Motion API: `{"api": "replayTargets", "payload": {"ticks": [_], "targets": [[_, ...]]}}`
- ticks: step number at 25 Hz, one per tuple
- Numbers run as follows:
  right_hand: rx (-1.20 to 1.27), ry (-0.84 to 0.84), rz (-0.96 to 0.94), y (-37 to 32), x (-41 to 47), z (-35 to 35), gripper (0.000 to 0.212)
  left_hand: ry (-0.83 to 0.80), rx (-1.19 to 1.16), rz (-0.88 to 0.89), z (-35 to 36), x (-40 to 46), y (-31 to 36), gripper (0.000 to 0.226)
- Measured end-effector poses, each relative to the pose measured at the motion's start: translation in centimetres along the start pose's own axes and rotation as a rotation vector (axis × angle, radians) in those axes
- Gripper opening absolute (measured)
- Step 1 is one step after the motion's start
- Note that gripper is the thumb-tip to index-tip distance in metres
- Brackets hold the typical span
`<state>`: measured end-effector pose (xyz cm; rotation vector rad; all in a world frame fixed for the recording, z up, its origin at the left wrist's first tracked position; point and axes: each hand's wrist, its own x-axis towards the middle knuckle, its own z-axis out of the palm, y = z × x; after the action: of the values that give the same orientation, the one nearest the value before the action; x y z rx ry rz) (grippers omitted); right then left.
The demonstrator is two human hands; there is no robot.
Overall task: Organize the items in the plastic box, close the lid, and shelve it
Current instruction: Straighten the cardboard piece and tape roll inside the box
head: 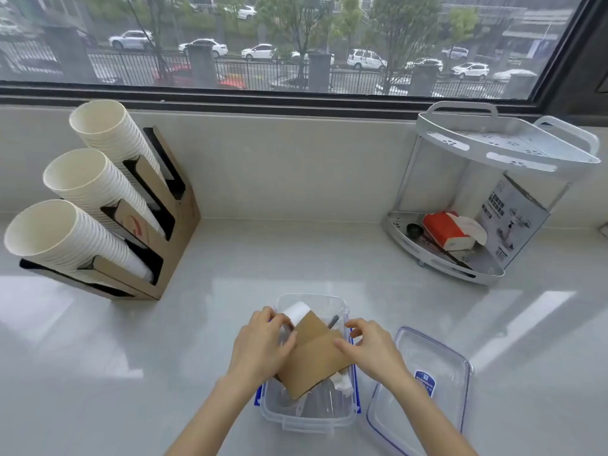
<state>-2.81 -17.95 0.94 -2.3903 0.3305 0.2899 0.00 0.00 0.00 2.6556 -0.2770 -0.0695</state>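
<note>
Two hands work over the open plastic box (309,413), which sits at the near edge of the counter (279,258), close to the middle. The fingers (342,346) of the right hand (368,347) pinch the right edge of a brown cardboard sleeve (316,357), and the left hand (263,343) curls around its left side, with its fingertips near a white paper roll (297,311) poking up at the far end of the box. The sleeve lies tilted across the rim, not yet down inside; clear wrappers and a dark stick-like item show beneath it, too blurred to name. The lid (424,386) lies flat on the counter just to the right of the box, and a two-tier corner shelf (493,192) stands at the far right edge. The sorting step looks to be in hand. Next, the sleeve probably needs to be laid flat so nothing rises above the rim before the lid goes on.
</note>
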Motion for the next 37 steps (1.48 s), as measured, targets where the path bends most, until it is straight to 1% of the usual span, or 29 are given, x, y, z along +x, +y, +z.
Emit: {"api": "replayTargets", "payload": {"ticks": [3, 5, 8, 10, 12, 14, 16, 18, 21, 24, 26, 27, 31, 34, 37], "targets": [[-0.013, -0.024, 0.028, 0.4, 0.1, 0.4, 0.052, -0.056, 0.044, -0.04, 0.6, -0.3, -0.4, 0.038], [-0.005, -0.047, 0.045, 0.4, 0.0, 0.7, 0.052, -0.091, 0.03, -0.065, 1.1, -0.5, -0.6, 0.04], [0.009, -0.066, 0.057, 0.6, 0.2, 1.3, 0.047, -0.079, -0.024, -0.079, 1.9, -0.9, -0.8, 0.034], [0.093, -0.069, 0.063, 0.5, 0.1, 1.4, 0.039, -0.08, -0.082, -0.084, 2.0, -1.0, -0.8, 0.029], [0.179, -0.033, 0.043, 0.3, 0.0, 1.5, 0.031, -0.075, -0.165, -0.086, 1.9, -1.1, -0.6, 0.019], [0.249, 0.032, -0.003, 0.0, -0.2, 1.4, 0.028, -0.068, -0.255, -0.069, 1.5, -1.2, -0.3, 0.009], [0.315, 0.082, -0.057, -0.4, -0.3, 1.1, 0.025, -0.08, -0.37, -0.051, 1.1, -1.4, 0.2, 0.012], [0.336, 0.105, -0.095, -0.9, -0.1, 1.0, 0.024, -0.098, -0.464, -0.05, 0.8, -1.6, 0.6, 0.019], [0.342, 0.137, -0.129, -1.3, 0.3, 1.0, 0.023, -0.092, -0.515, -0.049, 0.5, -1.8, 0.8, 0.027], [0.368, 0.135, -0.156, -1.8, 0.5, 1.3, 0.022, -0.075, -0.545, -0.031, 0.5, -2.2, 0.9, 0.017], [0.385, 0.113, -0.178, -2.2, 0.6, 1.5, 0.023, -0.045, -0.542, -0.015, 0.4, -2.5, 0.7, 0.007], [0.384, 0.104, -0.194, -2.4, 0.6, 1.6, 0.023, -0.019, -0.538, -0.012, 0.3, -2.6, 0.6, 0.006], [0.374, 0.091, -0.272, -3.7, 0.9, 2.0, 0.023, 0.066, -0.52, 0.001, -0.4, -2.7, 0.0, 0.015], [0.344, 0.078, -0.323, -4.8, 1.0, 2.4, 0.031, 0.143, -0.489, 0.018, -1.0, -2.7, -0.5, 0.019], [0.371, 0.044, -0.355, -5.5, 0.8, 3.3, 0.038, 0.239, -0.447, -0.001, -1.4, -2.7, -1.1, 0.022]]}}
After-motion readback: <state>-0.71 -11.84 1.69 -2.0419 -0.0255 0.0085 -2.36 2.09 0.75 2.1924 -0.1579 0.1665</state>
